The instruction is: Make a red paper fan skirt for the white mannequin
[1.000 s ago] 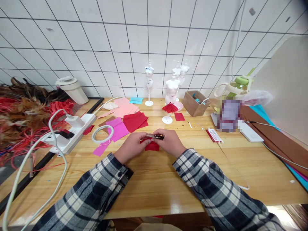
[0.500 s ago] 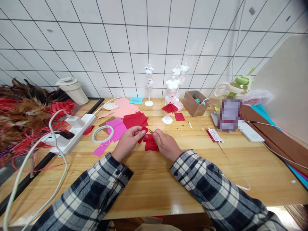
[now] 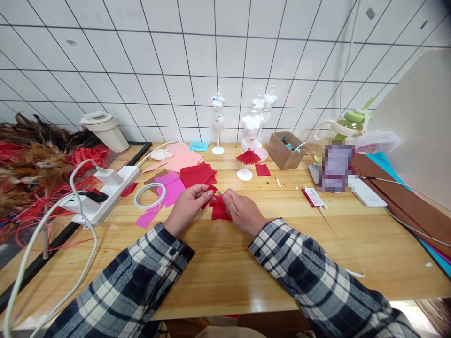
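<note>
Pinched in my left hand (image 3: 190, 202) is a small piece of red crepe paper (image 3: 208, 199). My right hand (image 3: 244, 210) is closed around a small pointed metal tool (image 3: 220, 193); only its slim tip shows, and it reaches the edge of the red piece. The fingers hide the rest of the tool. Beneath the hands lies a red crepe paper square (image 3: 221, 211) on the wooden table (image 3: 225, 272). A stack of red crepe paper (image 3: 198, 174) is just behind my left hand. Further back, a fringed red paper skirt (image 3: 248, 157) hangs on a white mannequin (image 3: 252, 126).
To the left are a roll of tape (image 3: 150, 195), pink paper (image 3: 173, 187) and a power strip (image 3: 109, 197) with looping cables. Behind stand another mannequin (image 3: 218, 117) and a cardboard box (image 3: 287, 151). A phone-like blurred object (image 3: 336, 166) and a bottle (image 3: 352, 122) are at the right.
The hands stay almost in place. The metal tip has shifted slightly at the red piece, and the whole view has moved a little.
</note>
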Action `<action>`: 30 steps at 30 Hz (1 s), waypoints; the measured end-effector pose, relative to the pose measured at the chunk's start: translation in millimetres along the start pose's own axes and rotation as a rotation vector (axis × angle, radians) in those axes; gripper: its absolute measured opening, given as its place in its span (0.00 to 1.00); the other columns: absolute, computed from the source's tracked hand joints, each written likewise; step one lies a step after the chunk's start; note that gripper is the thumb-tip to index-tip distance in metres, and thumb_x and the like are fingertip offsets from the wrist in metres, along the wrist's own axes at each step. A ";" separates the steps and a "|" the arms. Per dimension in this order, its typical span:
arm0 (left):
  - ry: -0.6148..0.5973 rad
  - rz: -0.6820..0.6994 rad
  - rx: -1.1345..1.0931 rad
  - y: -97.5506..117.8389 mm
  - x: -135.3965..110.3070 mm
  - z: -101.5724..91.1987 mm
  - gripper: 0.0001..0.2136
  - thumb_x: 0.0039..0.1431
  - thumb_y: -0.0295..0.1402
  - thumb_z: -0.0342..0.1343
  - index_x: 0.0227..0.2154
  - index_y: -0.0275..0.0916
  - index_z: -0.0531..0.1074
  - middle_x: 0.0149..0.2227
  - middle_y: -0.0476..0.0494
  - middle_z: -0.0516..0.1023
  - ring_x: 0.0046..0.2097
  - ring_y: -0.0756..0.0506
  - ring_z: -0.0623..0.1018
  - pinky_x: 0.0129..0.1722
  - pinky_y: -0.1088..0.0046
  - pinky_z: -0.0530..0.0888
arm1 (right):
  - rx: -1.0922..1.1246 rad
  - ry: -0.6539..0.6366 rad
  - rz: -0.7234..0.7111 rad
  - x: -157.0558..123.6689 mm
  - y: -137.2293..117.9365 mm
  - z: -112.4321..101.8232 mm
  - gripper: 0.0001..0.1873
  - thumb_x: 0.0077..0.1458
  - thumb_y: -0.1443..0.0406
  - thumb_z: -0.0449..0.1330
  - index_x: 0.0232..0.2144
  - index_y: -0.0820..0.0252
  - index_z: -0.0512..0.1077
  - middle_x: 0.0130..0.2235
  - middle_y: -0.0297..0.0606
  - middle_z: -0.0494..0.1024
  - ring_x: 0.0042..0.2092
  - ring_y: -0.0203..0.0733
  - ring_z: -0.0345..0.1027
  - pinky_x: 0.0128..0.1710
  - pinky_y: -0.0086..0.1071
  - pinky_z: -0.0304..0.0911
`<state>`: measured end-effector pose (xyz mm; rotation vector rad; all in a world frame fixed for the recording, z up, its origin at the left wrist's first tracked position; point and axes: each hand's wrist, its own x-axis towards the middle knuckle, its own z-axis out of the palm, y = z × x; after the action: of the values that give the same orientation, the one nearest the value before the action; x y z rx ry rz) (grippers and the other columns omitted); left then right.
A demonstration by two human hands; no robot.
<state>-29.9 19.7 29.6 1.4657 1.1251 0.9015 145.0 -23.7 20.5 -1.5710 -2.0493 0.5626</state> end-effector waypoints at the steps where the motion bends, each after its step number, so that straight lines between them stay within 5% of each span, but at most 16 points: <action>1: -0.007 -0.002 0.006 0.8 -0.6 1.0 0.17 0.48 0.47 0.62 0.31 0.36 0.71 0.27 0.48 0.78 0.28 0.50 0.72 0.27 0.76 0.66 | -0.003 0.002 0.001 0.1 0.1 0.6 0.19 0.67 0.54 0.36 0.37 0.55 0.62 0.28 0.33 0.72 0.30 0.39 0.65 0.28 0.29 0.48; 30: -0.055 0.011 0.016 -0.7 -2.7 1.5 0.17 0.49 0.47 0.60 0.31 0.36 0.73 0.26 0.47 0.78 0.28 0.49 0.73 0.30 0.74 0.68 | 0.052 0.043 0.008 3.0 3.9 0.5 0.20 0.67 0.55 0.37 0.34 0.55 0.63 0.29 0.34 0.72 0.31 0.38 0.64 0.30 0.29 0.50</action>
<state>-29.4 16.8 28.8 1.5018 1.0869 0.8566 147.1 -19.8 18.2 -1.5493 -1.9817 0.5751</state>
